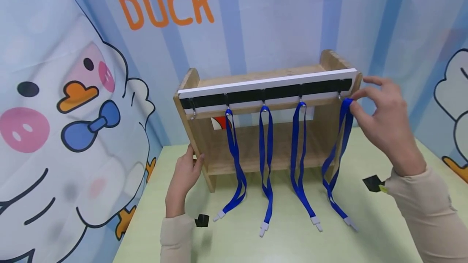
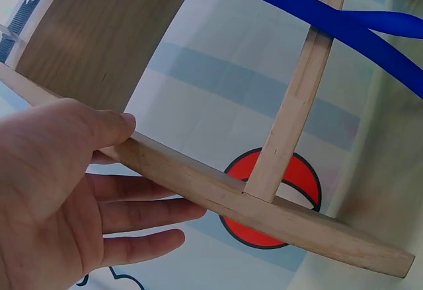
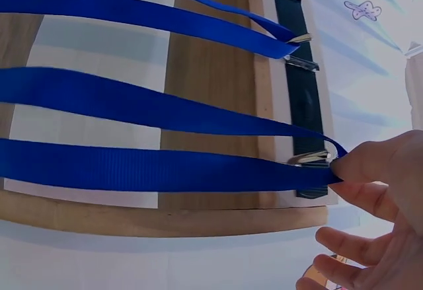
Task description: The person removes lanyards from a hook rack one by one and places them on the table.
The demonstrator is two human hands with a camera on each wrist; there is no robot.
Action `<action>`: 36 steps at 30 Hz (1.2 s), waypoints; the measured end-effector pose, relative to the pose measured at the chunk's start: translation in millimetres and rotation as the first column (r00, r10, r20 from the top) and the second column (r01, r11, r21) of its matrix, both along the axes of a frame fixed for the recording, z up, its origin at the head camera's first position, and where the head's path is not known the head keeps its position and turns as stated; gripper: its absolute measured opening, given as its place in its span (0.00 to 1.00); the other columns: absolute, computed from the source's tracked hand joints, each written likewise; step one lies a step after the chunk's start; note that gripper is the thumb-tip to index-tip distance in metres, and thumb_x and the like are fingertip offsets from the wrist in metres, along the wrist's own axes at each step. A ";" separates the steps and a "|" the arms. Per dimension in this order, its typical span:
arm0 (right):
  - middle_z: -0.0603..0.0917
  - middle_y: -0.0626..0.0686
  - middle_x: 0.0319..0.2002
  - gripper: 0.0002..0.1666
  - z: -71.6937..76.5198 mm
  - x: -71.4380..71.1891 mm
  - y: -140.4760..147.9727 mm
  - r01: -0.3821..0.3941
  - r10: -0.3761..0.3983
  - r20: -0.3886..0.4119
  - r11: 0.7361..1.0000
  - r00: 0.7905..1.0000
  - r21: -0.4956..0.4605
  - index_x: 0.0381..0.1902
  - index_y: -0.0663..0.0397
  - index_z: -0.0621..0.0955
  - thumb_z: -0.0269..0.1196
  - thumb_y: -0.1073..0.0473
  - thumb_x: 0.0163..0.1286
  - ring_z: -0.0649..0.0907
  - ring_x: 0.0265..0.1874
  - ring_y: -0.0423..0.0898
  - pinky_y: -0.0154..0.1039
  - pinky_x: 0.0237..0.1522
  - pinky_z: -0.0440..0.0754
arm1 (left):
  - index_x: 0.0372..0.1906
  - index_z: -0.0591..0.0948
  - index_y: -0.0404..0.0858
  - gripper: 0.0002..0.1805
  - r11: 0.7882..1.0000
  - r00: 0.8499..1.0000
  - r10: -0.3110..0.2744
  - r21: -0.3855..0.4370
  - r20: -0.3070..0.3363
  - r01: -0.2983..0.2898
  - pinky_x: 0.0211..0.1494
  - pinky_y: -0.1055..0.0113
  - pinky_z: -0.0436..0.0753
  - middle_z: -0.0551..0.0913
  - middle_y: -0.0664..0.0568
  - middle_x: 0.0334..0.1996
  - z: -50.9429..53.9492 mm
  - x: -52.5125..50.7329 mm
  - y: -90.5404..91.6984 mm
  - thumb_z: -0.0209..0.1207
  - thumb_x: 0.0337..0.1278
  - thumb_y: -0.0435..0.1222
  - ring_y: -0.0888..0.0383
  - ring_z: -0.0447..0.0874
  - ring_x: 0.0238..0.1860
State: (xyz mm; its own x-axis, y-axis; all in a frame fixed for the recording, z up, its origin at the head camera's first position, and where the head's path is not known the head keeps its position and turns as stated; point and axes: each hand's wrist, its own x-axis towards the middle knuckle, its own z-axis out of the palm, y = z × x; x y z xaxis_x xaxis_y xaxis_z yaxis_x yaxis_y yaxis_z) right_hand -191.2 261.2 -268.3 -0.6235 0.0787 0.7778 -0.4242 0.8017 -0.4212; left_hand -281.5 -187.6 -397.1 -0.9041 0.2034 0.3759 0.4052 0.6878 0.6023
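Observation:
My right hand [image 1: 384,119] pinches the top loop of a blue lanyard [image 1: 342,125] between thumb and forefinger, at the right end of the rack. In the right wrist view, this loop lies around or against the rightmost hook [image 3: 310,158]; which one, I cannot tell. My left hand [image 1: 185,173] grips the left side panel of a wooden shelf [image 1: 190,133], thumb in front and fingers behind in the left wrist view. Across the shelf's top front runs a white hook rail [image 1: 270,82] with a black strip. Three other blue lanyards [image 1: 265,145] hang from its middle hooks.
At the rail's left end a hook [image 1: 193,111] carries no lanyard. White clips [image 1: 264,228] at the lanyards' lower ends rest on or hang near the pale green table [image 1: 234,238]. A duck-printed cloth [image 1: 270,19] stands behind and beside the shelf.

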 end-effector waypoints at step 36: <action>0.72 0.74 0.63 0.06 -29.9 82.1 20.0 0.197 -0.206 0.038 0.965 0.978 0.173 0.38 0.72 0.79 0.62 0.72 0.65 0.64 0.69 0.70 0.64 0.73 0.55 | 0.72 0.62 0.29 0.27 1.000 0.999 0.004 0.019 0.043 -0.005 0.47 0.47 0.87 0.76 0.30 0.62 -1.5 3.8 0.3 0.52 0.77 0.37 0.38 0.86 0.50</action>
State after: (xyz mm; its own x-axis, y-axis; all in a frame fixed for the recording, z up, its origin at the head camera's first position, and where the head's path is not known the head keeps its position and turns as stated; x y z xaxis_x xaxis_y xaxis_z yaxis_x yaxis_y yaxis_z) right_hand -109.1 281.2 -298.2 -0.6506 0.0790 0.7553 -0.2263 0.9292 -0.2921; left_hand -277.6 -187.2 -398.6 -0.9202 0.1926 0.3407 0.3759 0.6774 0.6323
